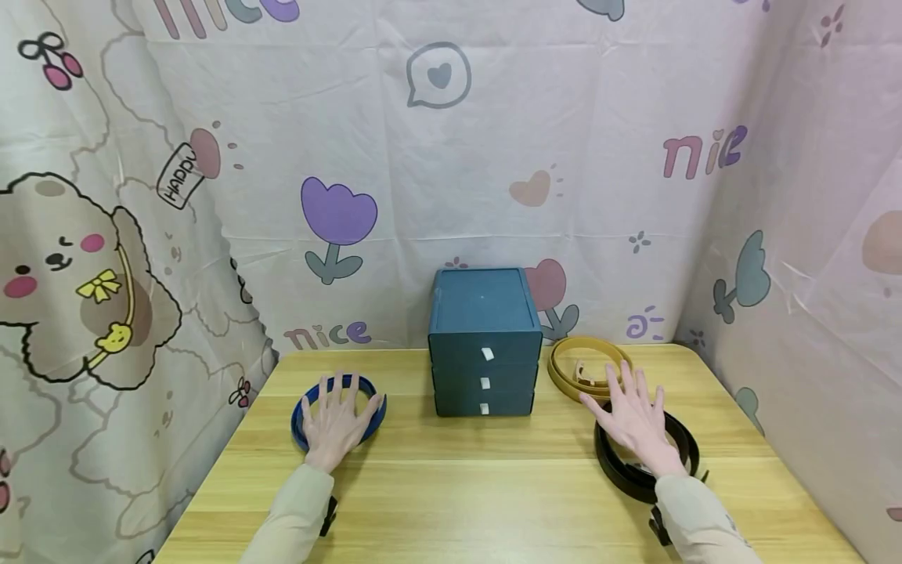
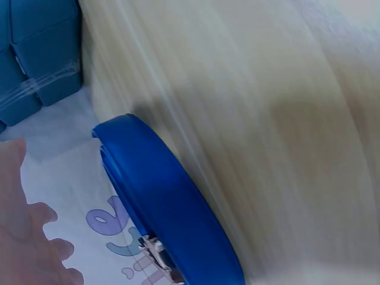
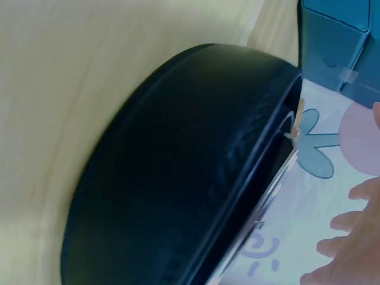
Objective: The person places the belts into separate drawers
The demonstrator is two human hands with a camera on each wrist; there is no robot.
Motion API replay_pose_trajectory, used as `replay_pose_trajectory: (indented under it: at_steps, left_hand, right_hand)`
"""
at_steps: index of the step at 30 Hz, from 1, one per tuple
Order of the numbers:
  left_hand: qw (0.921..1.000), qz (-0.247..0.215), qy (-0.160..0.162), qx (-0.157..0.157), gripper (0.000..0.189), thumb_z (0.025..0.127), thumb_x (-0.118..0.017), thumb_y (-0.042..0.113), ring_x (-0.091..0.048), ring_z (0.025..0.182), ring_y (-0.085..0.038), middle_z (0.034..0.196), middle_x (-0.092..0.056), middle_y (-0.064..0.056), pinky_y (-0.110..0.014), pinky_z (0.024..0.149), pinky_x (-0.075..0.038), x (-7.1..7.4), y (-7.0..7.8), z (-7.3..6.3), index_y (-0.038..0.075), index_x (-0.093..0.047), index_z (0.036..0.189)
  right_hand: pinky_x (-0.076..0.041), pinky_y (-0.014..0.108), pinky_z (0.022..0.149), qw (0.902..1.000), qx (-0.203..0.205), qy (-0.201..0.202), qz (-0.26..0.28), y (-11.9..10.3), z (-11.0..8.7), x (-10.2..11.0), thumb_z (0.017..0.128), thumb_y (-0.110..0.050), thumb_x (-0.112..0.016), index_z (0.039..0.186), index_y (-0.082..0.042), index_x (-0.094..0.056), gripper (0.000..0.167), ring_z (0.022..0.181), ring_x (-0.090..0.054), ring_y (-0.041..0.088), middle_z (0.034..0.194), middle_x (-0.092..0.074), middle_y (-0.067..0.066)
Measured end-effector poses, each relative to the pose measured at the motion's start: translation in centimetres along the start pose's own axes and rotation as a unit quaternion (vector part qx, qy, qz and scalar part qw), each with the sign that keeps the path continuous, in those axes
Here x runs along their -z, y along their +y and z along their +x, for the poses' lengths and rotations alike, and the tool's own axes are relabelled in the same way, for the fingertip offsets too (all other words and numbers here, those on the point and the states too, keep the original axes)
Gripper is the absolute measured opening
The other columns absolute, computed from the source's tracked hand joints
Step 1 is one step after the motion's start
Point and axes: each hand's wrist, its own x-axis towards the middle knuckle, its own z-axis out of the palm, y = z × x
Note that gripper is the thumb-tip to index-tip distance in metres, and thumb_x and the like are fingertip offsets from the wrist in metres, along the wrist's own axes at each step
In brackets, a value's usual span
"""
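Observation:
My left hand [image 1: 334, 427], fingers spread, hovers over a coiled blue belt [image 1: 299, 423] at the left of the table. Its metal buckle [image 2: 159, 257] shows in the left wrist view. On the right, my right hand [image 1: 637, 419] is held with spread fingers above a coiled black belt [image 1: 687, 442]. Behind that hand lies a coiled yellow belt [image 1: 564, 381], its near edge partly hidden by the fingers. Neither hand holds anything. In the right wrist view the black belt [image 3: 172, 160] stands on its edge, with a pale metal strip at its inner side.
A dark teal box with three drawers [image 1: 482, 341] and small white pulls stands at the table's back centre, between the hands. Patterned cloth [image 1: 451, 157] hangs behind the wood-grain table [image 1: 451, 501] and along both sides.

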Motion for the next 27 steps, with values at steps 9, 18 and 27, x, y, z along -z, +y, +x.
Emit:
replay_pose_trajectory:
  at_steps: [9, 18, 27]
  left_hand:
    - [0.9996, -0.028, 0.006, -0.001, 0.083, 0.099, -0.036, 0.069, 0.006, 0.157, -0.043, 0.171, -0.004, -0.016, -0.074, 0.120, 0.005, 0.4, 1.7, 0.1, 0.019, -0.017, 0.163]
    - [0.9945, -0.105, 0.000, -0.002, 0.083, 0.101, -0.029, 0.069, 0.005, 0.157, -0.042, 0.170, -0.006, -0.018, -0.071, 0.122, 0.003, 1.1, 4.0, 0.8, 0.018, -0.011, 0.164]
    - [0.9746, -0.224, -0.006, -0.008, 0.080, 0.103, -0.029, 0.065, 0.001, 0.157, -0.041, 0.170, -0.011, -0.015, -0.065, 0.126, 0.003, 1.6, 6.5, 1.4, 0.016, -0.014, 0.163]
  right_hand:
    - [-0.001, 0.080, 0.115, 0.9997, 0.007, 0.013, 0.018, -1.8, 0.0, 0.3, 0.096, -0.072, -0.042, 0.161, -0.005, -0.017, 0.098, 0.151, -0.008, 0.054, 0.165, -0.012, 0.031]
    - [-0.016, 0.073, 0.119, 0.9957, 0.024, 0.069, 0.057, -3.8, -0.1, 0.6, 0.095, -0.066, -0.051, 0.156, -0.002, -0.032, 0.090, 0.145, -0.030, 0.050, 0.158, -0.034, 0.028]
    - [-0.046, 0.066, 0.098, 0.9861, 0.030, 0.129, 0.101, -6.0, 0.3, 0.4, 0.093, -0.059, -0.060, 0.145, -0.012, -0.048, 0.071, 0.128, -0.052, 0.041, 0.140, -0.054, 0.018]
